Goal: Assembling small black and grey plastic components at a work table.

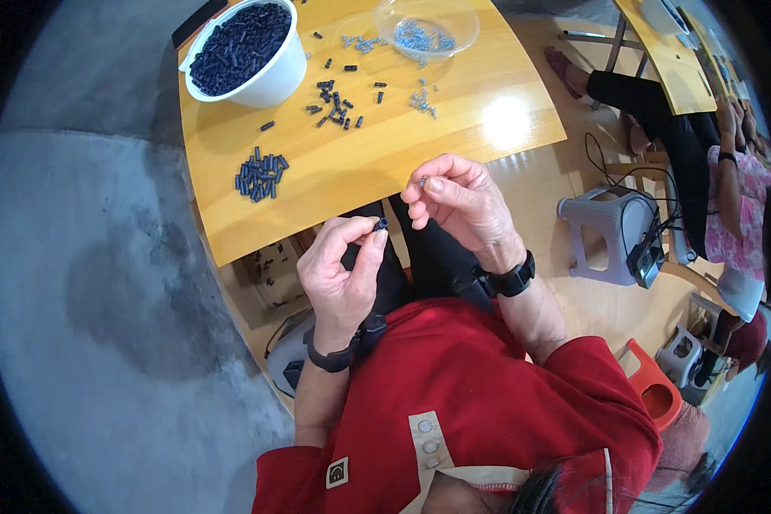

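Observation:
My left hand (343,272) pinches a small black plastic tube (381,224) between thumb and forefinger, its open round end showing. To its right, just past the table's near edge, my right hand (464,201) grips a small silver metal piece (423,182) in its fingertips; it looks like a screw, but is too small to be sure. The two hands are apart. On the table (454,94), a heap of similar black tubes (261,176) lies at the left, and more tubes (334,107) are scattered farther back.
A white tub (270,79) full of black tubes stands at the far left. Behind the scattered tubes is a clear bowl (464,44) with silver pieces; more silver pieces (422,103) lie loose nearby. A grey stool (604,227) with cables and a seated person (737,201) are at the right.

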Available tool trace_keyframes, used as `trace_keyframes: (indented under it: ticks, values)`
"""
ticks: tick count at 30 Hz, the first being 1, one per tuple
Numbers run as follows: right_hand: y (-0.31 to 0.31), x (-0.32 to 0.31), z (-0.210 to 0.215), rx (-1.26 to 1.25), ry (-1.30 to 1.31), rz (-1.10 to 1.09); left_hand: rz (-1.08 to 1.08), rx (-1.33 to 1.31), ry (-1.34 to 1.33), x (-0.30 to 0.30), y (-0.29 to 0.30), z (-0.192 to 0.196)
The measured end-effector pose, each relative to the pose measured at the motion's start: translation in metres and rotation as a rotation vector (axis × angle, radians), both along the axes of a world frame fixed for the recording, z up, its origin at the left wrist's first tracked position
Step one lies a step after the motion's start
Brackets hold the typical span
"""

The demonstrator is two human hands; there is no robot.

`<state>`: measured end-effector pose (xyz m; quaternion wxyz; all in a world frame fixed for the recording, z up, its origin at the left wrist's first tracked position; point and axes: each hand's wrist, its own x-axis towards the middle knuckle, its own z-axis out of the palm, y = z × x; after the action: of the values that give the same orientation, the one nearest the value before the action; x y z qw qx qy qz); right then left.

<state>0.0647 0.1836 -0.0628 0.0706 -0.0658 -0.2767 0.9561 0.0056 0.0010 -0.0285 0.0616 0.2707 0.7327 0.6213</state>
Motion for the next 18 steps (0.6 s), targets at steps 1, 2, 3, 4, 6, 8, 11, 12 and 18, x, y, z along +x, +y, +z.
trace_keyframes:
  ticks: [1, 2, 3, 4, 6, 8, 11, 12, 18]
  values:
    - [-0.002, 0.000, -0.001, -0.010, 0.022, 0.002, -0.006, 0.004, 0.020, 0.000, 0.000, 0.002]
    - [-0.004, 0.001, -0.001, -0.021, 0.044, 0.003, -0.004, 0.003, 0.019, 0.001, 0.000, 0.003]
    - [-0.006, 0.002, 0.000, -0.021, 0.043, 0.006, -0.007, 0.005, 0.031, 0.001, 0.000, 0.004]
    - [-0.008, 0.002, 0.001, -0.021, 0.034, 0.015, -0.010, 0.006, 0.043, 0.001, -0.001, 0.005]
    - [-0.011, 0.004, 0.003, -0.021, 0.024, 0.026, -0.011, 0.005, 0.058, 0.000, -0.001, 0.007]
    - [-0.014, 0.004, 0.003, -0.040, 0.024, 0.073, -0.011, -0.001, 0.076, 0.001, -0.001, 0.011]
    - [-0.019, 0.005, 0.002, 0.002, -0.015, 0.042, -0.018, -0.001, 0.053, 0.002, 0.000, 0.014]
    - [-0.020, 0.004, 0.001, 0.000, -0.016, 0.045, -0.019, -0.007, 0.067, 0.001, 0.000, 0.014]
    - [-0.023, 0.002, -0.004, -0.095, 0.080, 0.051, -0.029, -0.059, 0.157, -0.001, 0.001, 0.016]
